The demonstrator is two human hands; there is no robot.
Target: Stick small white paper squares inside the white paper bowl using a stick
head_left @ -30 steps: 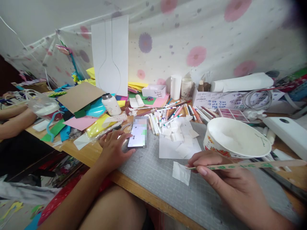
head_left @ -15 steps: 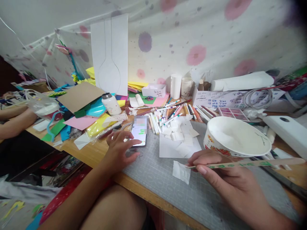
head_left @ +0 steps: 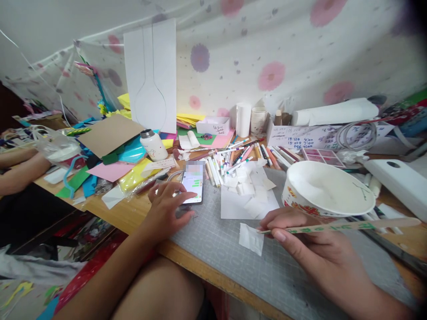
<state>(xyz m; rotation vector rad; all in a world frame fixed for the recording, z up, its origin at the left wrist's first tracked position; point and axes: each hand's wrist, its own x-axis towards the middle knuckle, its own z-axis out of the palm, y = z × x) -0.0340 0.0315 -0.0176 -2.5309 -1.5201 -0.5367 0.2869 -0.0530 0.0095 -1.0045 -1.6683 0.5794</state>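
Work on the lit, black-edged smartphone (head_left: 189,186) looks midway, judging by its bright screen and the left hand (head_left: 170,206) spread over its lower end. That hand's fingers are loose and grasp nothing; the phone lies flat at the left part of the grey gridded cutting mat (head_left: 213,249). Green blocks on the screen suggest messages already there, with more input perhaps left. The right hand (head_left: 310,242) pinches a flat, pale wooden stick with green lettering (head_left: 353,225) between thumb and fingers, its narrow end at 1 small, white, crimp-edged piece (head_left: 251,240). That side seems paused, and nothing shows the 2 joined. Loose white paper scraps (head_left: 247,187) lie heaped on a white paper sheet (head_left: 231,210), untouched by either hand.

The phone's top is pixelated (so its text is lost), and I cannot tell whether a fingertip presses the glass. The right palm is hidden, the contents of the round white bowl with red print (head_left: 305,204) are unclear, and another person's forearms (head_left: 20,178) are cut off at left.
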